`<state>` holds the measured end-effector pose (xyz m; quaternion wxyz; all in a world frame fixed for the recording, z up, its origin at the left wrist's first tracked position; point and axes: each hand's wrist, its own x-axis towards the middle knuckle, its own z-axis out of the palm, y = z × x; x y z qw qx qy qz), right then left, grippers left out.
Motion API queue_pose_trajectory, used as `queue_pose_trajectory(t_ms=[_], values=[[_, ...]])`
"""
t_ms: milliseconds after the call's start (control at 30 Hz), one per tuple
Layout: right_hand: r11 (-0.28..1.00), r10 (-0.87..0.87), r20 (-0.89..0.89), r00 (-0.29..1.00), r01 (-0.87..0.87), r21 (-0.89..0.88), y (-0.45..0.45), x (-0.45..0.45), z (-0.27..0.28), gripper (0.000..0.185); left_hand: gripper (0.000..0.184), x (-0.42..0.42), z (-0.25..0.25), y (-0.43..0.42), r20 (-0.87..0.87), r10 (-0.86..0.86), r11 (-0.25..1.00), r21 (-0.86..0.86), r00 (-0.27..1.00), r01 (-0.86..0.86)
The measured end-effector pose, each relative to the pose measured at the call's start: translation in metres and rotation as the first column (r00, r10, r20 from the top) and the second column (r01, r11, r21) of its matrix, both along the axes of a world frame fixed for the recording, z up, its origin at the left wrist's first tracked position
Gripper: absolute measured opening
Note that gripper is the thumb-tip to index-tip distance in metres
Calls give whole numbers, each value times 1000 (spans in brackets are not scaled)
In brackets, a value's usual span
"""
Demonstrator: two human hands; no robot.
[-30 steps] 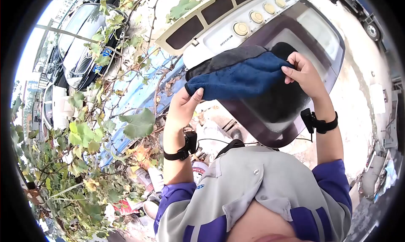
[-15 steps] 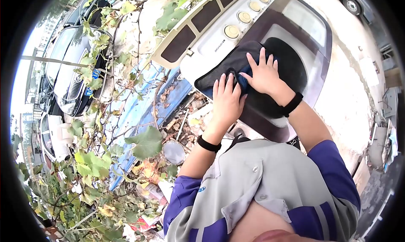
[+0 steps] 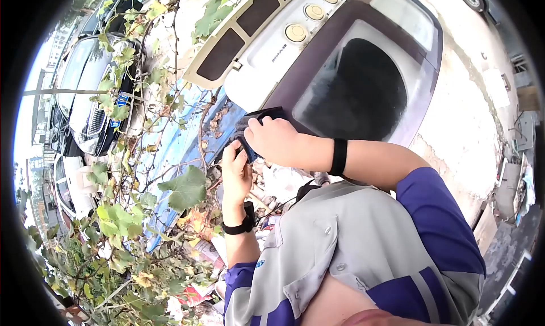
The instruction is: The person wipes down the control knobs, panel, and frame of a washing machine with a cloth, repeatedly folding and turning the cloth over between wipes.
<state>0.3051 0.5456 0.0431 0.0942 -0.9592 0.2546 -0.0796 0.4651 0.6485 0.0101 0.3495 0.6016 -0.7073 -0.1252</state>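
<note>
Both of my hands are at the left side of a twin-tub washing machine (image 3: 286, 93). A dark cloth (image 3: 262, 115) with a bit of blue is bunched between them, partly over the machine's edge. My right hand (image 3: 276, 139) is closed on the cloth, its fingers curled toward the left. Just below and left, my left hand (image 3: 237, 168) grips the cloth's lower part with bent fingers. The hands hide much of the cloth, so its exact kind does not show. On the machine's top is a translucent lid (image 3: 321, 79) with a large dark area visible in it.
Yellowish knobs (image 3: 296, 32) line the machine's control panel. Grape vine leaves (image 3: 187, 189) hang close on the left, over a blue sheet (image 3: 170, 150) and rubble. Parked cars (image 3: 93, 93) stand farther left. Pale concrete ground (image 3: 460, 127) lies to the right.
The dark cloth has gone from lying spread on the lid to being bunched at the machine's left edge. Both hands have moved left and down with it, from flat to gripping.
</note>
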Motion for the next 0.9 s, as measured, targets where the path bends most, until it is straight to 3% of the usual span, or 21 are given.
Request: queue_pose_trajectory(t_ms=[33, 67, 133, 200, 300, 367, 467, 600, 733, 833, 900], values=[[982, 19, 136, 990, -44, 185, -15, -4, 12, 27, 32, 0, 6, 1, -50, 69, 997, -22, 996, -70], [967, -85, 323, 943, 0, 254, -25, -7, 1, 19, 26, -3, 8, -4, -125, 94, 989, -106, 988, -107], [986, -111, 489, 865, 33, 166, -38, -36, 17, 27, 27, -26, 32, -25, 7, 33, 991, -133, 999, -32], [990, -137, 524, 841, 125, 59, -57, -75, 22, 33, 27, -69, 46, -57, 68, -107, 979, -165, 992, 117], [940, -326, 409, 852, 337, 47, -88, -144, 5, 37, 29, -122, 28, -105, -12, -340, 940, -38, 940, 340], [853, -522, 199, 830, 507, 125, -84, -187, -9, 46, 29, -144, 17, -117, 57, -497, 868, 51, 866, 494], [832, -555, 92, 827, 554, 36, -56, -212, -23, 41, 30, -159, 9, -104, 129, -474, 873, -61, 871, 484], [822, -566, -8, 825, 563, -78, -9, -186, -22, 45, 28, -133, 7, -76, -20, -513, 857, -55, 858, 512], [893, -449, -13, 894, 448, -51, 14, -130, -23, 50, 32, -86, 6, -46, -79, -355, 935, -16, 931, 355], [943, -332, -17, 943, 332, 6, 11, -77, -20, 48, 33, -53, -6, -35, -229, -159, 986, 4, 960, 164], [956, -283, 18, 959, 281, 84, -1, -50, -19, 39, 32, -45, -7, -34, -174, 36, 999, -28, 984, -42]])
